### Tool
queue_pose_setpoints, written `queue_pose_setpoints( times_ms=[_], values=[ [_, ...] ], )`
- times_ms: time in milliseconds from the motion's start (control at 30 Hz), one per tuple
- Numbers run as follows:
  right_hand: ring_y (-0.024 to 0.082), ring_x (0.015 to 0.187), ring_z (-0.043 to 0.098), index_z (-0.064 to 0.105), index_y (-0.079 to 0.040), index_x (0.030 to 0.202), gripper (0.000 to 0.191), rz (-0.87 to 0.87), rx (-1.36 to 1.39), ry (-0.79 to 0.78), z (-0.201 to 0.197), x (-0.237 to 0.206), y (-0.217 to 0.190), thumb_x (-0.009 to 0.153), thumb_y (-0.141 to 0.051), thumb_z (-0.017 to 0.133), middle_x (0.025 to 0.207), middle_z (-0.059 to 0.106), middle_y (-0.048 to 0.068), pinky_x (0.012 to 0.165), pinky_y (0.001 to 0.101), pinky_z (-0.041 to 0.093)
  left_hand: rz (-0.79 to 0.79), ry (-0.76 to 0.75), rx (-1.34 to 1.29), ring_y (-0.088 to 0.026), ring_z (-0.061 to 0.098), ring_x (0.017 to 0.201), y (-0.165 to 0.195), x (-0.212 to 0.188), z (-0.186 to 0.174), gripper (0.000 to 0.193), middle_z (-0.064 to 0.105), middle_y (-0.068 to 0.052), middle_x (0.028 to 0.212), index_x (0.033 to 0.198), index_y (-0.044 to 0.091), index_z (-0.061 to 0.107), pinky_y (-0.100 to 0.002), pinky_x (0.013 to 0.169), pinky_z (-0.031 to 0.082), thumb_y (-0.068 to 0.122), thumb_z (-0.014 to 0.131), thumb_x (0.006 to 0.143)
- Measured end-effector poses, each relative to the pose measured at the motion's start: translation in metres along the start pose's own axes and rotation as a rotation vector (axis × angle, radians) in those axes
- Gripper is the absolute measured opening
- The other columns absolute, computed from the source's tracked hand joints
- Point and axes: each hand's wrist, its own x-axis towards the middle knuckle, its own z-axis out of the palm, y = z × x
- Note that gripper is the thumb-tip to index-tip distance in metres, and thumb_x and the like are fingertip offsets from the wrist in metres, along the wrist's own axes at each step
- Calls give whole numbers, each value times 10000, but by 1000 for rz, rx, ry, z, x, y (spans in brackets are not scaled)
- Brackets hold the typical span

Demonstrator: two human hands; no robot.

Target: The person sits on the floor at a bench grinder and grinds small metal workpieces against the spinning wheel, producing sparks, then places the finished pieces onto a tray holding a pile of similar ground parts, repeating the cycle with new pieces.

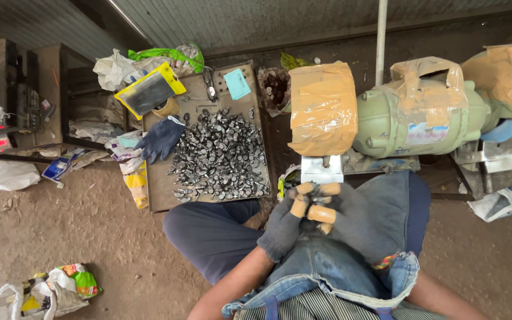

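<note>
Head cam: L hand (pixel 284 228) & R hand (pixel 351 222), grey knit gloves, tape-wrapped fingers (pixel 321 213) pressed together.

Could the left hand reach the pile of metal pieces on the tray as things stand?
Probably yes: the left hand sits by the tray, and nothing covers the metal pieces.

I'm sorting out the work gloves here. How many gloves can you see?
3: one on the left hand, one on the right hand, both held together over the lap, and a spare dark glove lying on the tray's left edge. Others may be hidden.
</note>
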Motion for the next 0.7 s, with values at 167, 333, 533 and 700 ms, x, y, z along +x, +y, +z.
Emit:
queue_pose_setpoints(
  times_ms=[167,333,533,700],
  values=[
    [189,686,652,649,15,1141,349,-148,-154,278,-18,7,-13,839,-85,793,857,702,122,610,324,529,110,184,69,-139,600,931,3,16,-5,344,698,-60,1091,1265,-11,658,-294,843,493,247,620,1042],
    [332,984,666,667,-38,1137,346,-910,-1150,209,-22,18,-13,803,-103,730,1097,674,147,810,404,539,231,318,543,-158,690,913,39,26,0,357,728,-65,1032,1153,26,689,-322,823,562,275,752,906],
    [337,1041,644,705,-47,1161,373,-904,-1207,202,-24,13,-8,792,-98,685,1144,658,150,819,425,533,426,198,1072,-339,678,894,87,33,10,392,640,-142,1047,1133,119,714,-441,740,556,343,801,823],
    [349,869,624,722,-83,1099,323,-545,-1124,248,-27,32,-3,846,-275,779,929,600,150,713,460,495,510,68,1241,-369,682,935,96,53,6,294,639,-149,1094,1074,150,757,-478,748,549,338,761,848]
  ],
)
